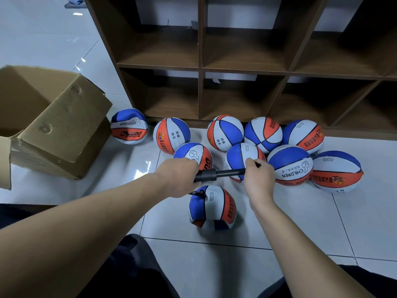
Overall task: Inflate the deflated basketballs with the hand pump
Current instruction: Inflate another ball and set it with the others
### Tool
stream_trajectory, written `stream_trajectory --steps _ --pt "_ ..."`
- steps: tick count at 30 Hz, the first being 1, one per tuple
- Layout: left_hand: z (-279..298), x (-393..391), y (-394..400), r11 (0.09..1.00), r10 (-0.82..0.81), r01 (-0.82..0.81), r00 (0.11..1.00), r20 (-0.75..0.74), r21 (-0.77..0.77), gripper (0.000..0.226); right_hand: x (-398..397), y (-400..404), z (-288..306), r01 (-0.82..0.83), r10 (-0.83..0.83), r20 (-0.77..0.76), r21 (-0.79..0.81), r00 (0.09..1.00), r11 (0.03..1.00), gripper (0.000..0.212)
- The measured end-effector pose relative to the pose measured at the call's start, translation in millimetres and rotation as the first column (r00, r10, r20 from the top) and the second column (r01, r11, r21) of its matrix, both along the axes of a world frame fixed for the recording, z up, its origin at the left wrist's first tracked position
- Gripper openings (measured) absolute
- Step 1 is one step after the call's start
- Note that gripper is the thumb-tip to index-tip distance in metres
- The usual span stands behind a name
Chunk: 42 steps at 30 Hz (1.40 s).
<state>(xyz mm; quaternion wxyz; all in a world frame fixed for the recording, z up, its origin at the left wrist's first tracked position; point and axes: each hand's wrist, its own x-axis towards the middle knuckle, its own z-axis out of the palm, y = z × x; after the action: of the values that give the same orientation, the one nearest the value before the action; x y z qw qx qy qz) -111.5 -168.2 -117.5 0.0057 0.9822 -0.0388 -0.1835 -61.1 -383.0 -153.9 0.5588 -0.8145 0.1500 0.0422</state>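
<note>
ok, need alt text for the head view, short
Two hands hold a black hand pump sideways above a crumpled, deflated basketball on a white tile floor: the left hand grips the barrel, the right hand the handle end. Nine more balls lie before a brown shelf, an open cardboard box to the left.

Glossy white tile floor (pixel 279 222); brown wood-grain shelf (pixel 200 50); creased matt cardboard box (pixel 53 134).

A white tiled floor (pixel 279 222) carries everything. Directly below the two grips sits a dented, deflated basketball (pixel 212 208); beyond them eight more basketballs (pixel 263 134) cluster against the foot of a brown cubby shelf (pixel 200 67). Well off to the left grip's side stands an open cardboard box (pixel 53 125), with one more ball (pixel 129 126) beside it.
</note>
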Motion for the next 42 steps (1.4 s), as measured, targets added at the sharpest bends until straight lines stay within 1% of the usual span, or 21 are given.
stream_trajectory --steps 5,8,12,16,19,22,29,33,35,38,42 --pt "0 1 1 1.000 0.006 -0.006 1.000 -0.004 -0.006 0.027 -8 14 2 -0.041 0.041 0.009 -0.033 0.999 0.999 0.036" --pt "1 2 -1 1.000 0.009 -0.009 1.000 -0.007 -0.019 0.026 -13 22 2 -0.077 0.077 0.014 -0.010 0.997 0.997 0.037" --pt "1 3 -4 0.998 0.029 -0.029 1.000 -0.010 -0.051 0.031 -19 30 7 -0.120 0.121 0.053 -0.025 0.991 0.992 0.040" --pt "2 3 -6 0.997 0.014 -0.015 1.000 -0.007 -0.072 0.024 -26 38 9 -0.157 0.159 0.055 -0.045 0.986 0.987 0.040" --pt "2 2 -8 0.997 0.004 -0.003 1.000 0.014 -0.078 0.029 -28 42 8 -0.189 0.190 0.055 -0.038 0.980 0.981 0.040" --pt "2 0 -11 0.995 0.014 -0.012 1.000 0.018 -0.101 0.032 -27 43 10 -0.203 0.204 0.050 -0.035 0.978 0.979 0.041" --pt "4 2 -12 0.994 0.005 -0.004 1.000 0.011 -0.110 0.026 -25 38 9 -0.226 0.227 0.048 -0.027 0.973 0.974 0.042" --pt "5 1 -12 0.990 0.018 -0.017 1.000 0.005 -0.142 0.026 -12 26 16 -0.280 0.285 0.043 -0.098 0.958 0.955 0.043" --pt "7 2 -10 0.985 0.036 -0.034 0.999 0.010 -0.168 0.026 2 12 22 -0.248 0.254 0.059 -0.098 0.965 0.964 0.042" --pt "10 3 -6 0.984 0.058 -0.058 0.998 -0.007 -0.166 0.028 25 -16 26 -0.156 0.162 0.068 -0.088 0.984 0.984 0.041" --pt "10 3 -3 0.988 0.068 -0.069 0.998 -0.013 -0.139 0.034 36 -40 24 -0.057 0.058 0.039 -0.013 0.998 0.998 0.043"
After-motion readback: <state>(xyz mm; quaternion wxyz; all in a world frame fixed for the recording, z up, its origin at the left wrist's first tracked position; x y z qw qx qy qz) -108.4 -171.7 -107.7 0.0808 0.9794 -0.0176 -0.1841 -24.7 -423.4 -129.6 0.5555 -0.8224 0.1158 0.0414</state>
